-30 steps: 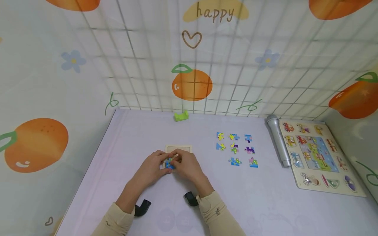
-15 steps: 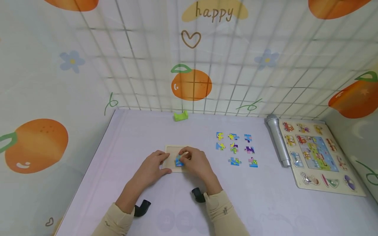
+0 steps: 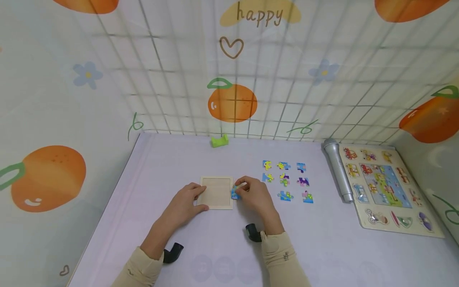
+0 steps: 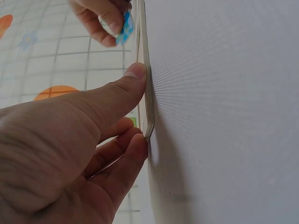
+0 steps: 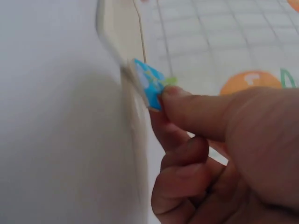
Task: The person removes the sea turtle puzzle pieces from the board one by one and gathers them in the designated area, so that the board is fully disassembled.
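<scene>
In the head view a square wooden puzzle tray point(image 3: 216, 193) with a raised rim lies bare on the table. My left hand point(image 3: 184, 203) holds it at its left side. The left wrist view shows the left thumb point(image 4: 135, 72) on the tray's edge and the fingertips near its corner. Just off the tray's right rim, my right hand point(image 3: 255, 195) pinches a blue puzzle piece point(image 5: 148, 84) between thumb and fingers. To the right, several loose puzzle pieces point(image 3: 285, 195) lie spread out in rows, in blue, yellow, purple and green.
A grey microphone point(image 3: 338, 171) lies at the right, beside a large wooden picture puzzle board point(image 3: 389, 191). Near the back edge of the table sits a small lime-green object point(image 3: 220, 140). Behind it hangs a curtain printed with oranges over a wire grid.
My right hand has moved right across the tray with the blue puzzle piece, from the tray's left part to beyond its right rim. The left hand has stayed in place.
</scene>
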{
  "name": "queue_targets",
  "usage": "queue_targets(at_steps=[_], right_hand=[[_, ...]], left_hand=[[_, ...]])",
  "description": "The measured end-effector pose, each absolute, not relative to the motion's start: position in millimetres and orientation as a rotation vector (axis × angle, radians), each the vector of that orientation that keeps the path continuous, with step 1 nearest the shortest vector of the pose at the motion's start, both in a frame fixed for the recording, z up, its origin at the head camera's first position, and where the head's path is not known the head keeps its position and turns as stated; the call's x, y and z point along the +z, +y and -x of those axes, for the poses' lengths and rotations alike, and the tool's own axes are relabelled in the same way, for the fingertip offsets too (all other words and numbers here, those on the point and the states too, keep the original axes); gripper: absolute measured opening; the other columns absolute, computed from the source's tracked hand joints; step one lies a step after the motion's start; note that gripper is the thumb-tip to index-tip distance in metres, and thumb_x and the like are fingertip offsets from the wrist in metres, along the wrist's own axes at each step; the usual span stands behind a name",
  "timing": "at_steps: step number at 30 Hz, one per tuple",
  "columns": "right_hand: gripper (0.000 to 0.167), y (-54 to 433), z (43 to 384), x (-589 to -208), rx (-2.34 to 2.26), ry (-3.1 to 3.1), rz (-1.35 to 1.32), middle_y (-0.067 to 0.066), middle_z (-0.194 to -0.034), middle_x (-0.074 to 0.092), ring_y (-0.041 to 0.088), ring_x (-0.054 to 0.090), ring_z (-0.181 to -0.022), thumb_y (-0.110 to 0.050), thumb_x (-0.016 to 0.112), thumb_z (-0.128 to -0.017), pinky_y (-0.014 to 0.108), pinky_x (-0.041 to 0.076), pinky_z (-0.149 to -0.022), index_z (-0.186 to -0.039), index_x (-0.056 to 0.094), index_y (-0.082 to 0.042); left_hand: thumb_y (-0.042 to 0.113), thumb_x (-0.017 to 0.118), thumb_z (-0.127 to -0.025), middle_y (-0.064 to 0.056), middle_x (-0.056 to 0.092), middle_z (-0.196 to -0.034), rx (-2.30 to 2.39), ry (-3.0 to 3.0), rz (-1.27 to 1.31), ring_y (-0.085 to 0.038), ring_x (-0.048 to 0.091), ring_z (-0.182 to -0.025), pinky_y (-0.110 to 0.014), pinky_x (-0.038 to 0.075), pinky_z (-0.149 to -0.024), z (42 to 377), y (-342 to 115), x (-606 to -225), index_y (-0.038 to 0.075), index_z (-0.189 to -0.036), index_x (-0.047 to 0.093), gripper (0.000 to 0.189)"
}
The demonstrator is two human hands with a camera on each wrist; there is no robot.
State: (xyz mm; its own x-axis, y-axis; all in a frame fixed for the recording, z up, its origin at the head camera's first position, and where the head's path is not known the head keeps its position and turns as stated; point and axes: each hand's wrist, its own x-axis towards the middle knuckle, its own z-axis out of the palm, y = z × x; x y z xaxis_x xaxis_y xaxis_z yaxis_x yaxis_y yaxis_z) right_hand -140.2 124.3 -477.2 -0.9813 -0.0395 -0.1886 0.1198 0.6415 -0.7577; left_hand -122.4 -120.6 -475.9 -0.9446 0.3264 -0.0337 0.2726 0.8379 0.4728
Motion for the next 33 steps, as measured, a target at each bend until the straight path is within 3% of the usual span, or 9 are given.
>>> queue_targets(at_steps=[9,25,33], right_hand=[[0.012,147,142,-477,-1.149,2.709,-0.198,0.003,-0.097,0.075,0.019,0.061,-0.078,-0.019,0.071,-0.096,0.026,0.048,-0.063,-0.108,0.072,-0.019],[0.016,185,136,-472,-1.053,2.734,-0.252,0.008,-0.103,0.077,0.021,0.065,-0.087,-0.019,0.070,-0.096,0.032,0.052,-0.071,-0.110,0.073,-0.014],[0.016,195,133,-471,-1.025,2.738,-0.315,0.010,-0.103,0.076,0.024,0.064,-0.087,-0.020,0.070,-0.095,0.030,0.048,-0.069,-0.109,0.074,-0.013]], left_hand=[[0.027,0.086,-0.083,-0.005,0.062,-0.111,0.733,2.906,-0.462,-0.015,0.051,-0.090,-0.029,0.045,-0.076,123,-120,-475,0.002,-0.139,0.062,0.067],[0.030,0.086,-0.083,-0.004,0.062,-0.116,0.735,2.894,-0.447,-0.015,0.052,-0.091,-0.029,0.046,-0.077,123,-120,-479,0.005,-0.141,0.061,0.067],[0.029,0.085,-0.084,-0.004,0.062,-0.115,0.730,2.894,-0.453,-0.015,0.051,-0.092,-0.030,0.046,-0.078,121,-121,-478,0.004,-0.141,0.061,0.067]])
